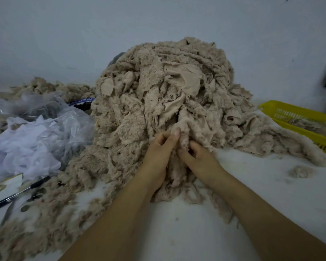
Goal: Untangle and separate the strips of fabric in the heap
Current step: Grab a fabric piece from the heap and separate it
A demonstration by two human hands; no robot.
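Note:
A tall heap of fluffy beige fabric strips point(167, 87) fills the middle of the white table, against the wall. At its near foot, my left hand point(158, 155) pinches a beige strip point(183, 134) between thumb and curled fingers. My right hand point(198, 159) grips the same strip just beside it, fingers curled into the fluff. The strip hangs down between both wrists onto the table. More loose strips point(51, 210) trail off to the lower left.
Clear plastic bags with white fabric point(32, 140) lie at the left. A black pen point(19, 193) rests near the left edge. A yellow slotted basket point(307, 121) holding beige scraps sits at the right. A small fluff clump point(301, 171) lies on the white table point(262, 185).

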